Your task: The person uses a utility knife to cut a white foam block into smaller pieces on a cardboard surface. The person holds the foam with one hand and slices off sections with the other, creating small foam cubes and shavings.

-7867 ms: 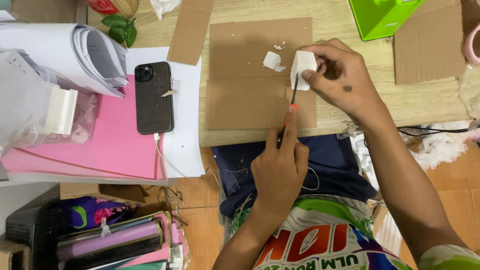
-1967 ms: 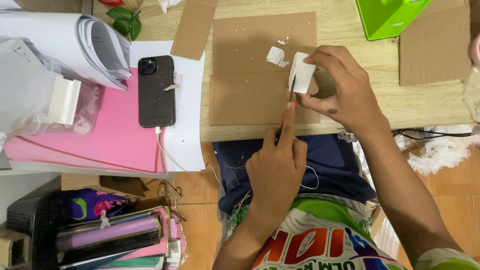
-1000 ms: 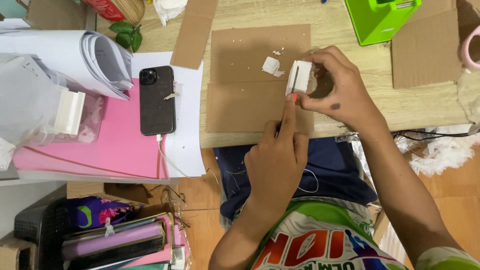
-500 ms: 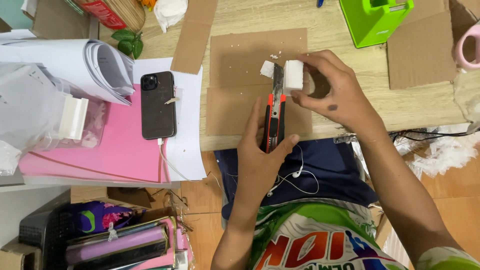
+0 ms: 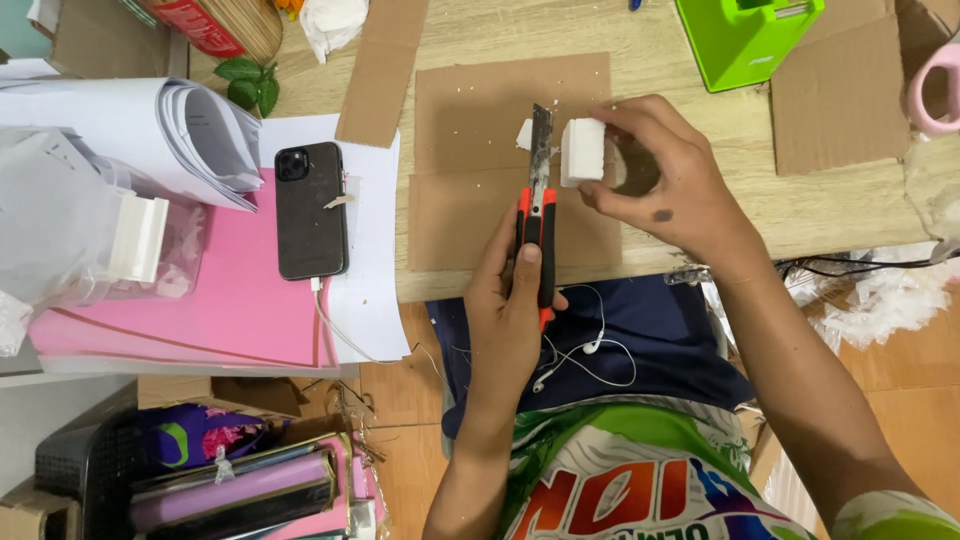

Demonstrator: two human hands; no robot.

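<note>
View from above a wooden worktop (image 5: 700, 215). The left hand (image 5: 515, 300) is wrapped around a utility knife (image 5: 538, 215) with an orange and black handle, its blade pointing away from the person. The right hand (image 5: 665, 180) pinches a small white foam block (image 5: 582, 152) between thumb and fingers, just beside the blade – whether blade and block touch is unclear. Both are over a sheet of brown cardboard (image 5: 470, 170) dotted with white crumbs. To the left lie a black phone (image 5: 310, 210) on pink paper (image 5: 220, 300) – and rolled white sheets (image 5: 150, 130). A green box (image 5: 745, 40) stands at the far edge.
</note>
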